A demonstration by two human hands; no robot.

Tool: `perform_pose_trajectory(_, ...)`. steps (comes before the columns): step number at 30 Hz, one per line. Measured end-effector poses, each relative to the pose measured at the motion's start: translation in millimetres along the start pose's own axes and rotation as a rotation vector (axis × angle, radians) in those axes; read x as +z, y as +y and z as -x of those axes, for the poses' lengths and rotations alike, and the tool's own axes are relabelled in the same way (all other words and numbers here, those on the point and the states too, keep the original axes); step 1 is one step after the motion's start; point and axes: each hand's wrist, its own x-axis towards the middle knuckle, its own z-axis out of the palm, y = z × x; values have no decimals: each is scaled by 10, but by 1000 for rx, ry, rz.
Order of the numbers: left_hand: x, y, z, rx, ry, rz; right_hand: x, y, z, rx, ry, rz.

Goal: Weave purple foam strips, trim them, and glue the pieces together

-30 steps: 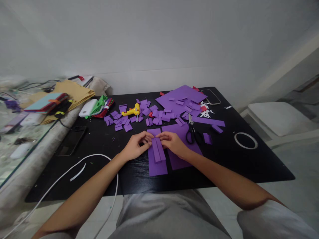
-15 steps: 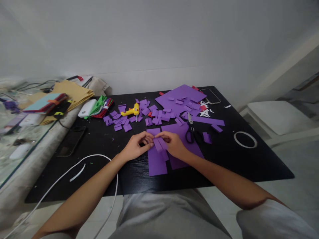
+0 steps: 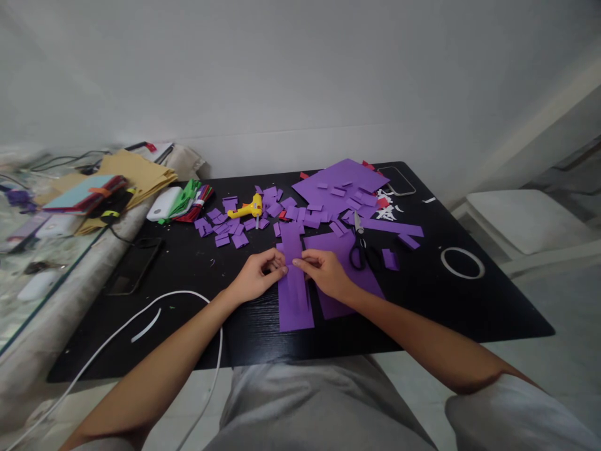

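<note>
Swung outward since the earlier frame, the purple strip [image 3: 292, 241] now reaches beyond the fingertips toward the wall; it had lain doubled back toward the body; black table [image 3: 253, 341] beneath everything; on it a wide purple sheet [image 3: 345, 245] to the right, partly under the right arm, and a narrower purple sheet [image 3: 295, 321] below the strip; 2 hands grip midway along the strip, the left hand [image 3: 257, 275] closed at its left edge, the right hand [image 3: 331, 274] pinching its right edge between thumb and forefinger; scissors [image 3: 360, 244] lie just past the right hand.
</note>
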Motion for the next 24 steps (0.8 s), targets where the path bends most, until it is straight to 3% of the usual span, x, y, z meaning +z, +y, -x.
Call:
perform_pose_trajectory(5, 29, -19, -18, -77, 24, 123, 26, -16, 13, 52, -51, -89)
perform_pose_trajectory(11, 21, 51, -31, -105, 67, 190, 36, 2, -15, 78, -20, -203)
perform_pose_trajectory(24, 19, 94, -34, -120, 93, 204, 51, -65, 32, 37, -40, -185)
